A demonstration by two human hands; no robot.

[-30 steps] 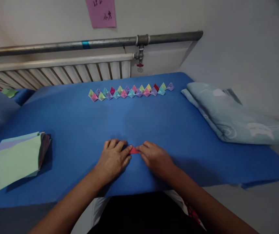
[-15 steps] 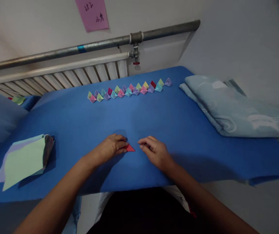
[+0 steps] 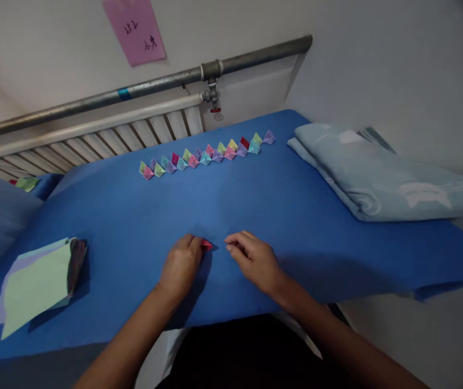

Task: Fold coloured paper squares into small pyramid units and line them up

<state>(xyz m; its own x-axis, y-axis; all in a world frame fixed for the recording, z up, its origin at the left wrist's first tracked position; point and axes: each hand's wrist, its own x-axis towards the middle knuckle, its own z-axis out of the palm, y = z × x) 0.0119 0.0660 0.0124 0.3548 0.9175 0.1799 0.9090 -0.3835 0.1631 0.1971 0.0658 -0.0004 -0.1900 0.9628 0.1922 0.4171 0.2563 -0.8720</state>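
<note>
A small folded piece of red paper pokes out from the fingertips of my left hand, which is closed on it just above the blue-covered surface. Most of the paper is hidden behind those fingers. To its right, a short gap away, my right hand has its thumb and forefinger brought close together. Whether anything small sits in that pinch I cannot make out. Farther back lies a zigzag row of folded paper pieces in pink, purple, yellow, green, blue and red.
A stack of coloured paper sheets lies on the left, pale green on top. At the right is a folded grey-green blanket. A radiator and a metal pipe run along the wall beneath a pink note.
My left hand has turned more upright, and less of the red paper shows in it. My right hand stays nearly in place. The whole view has shifted and tilted slightly.
</note>
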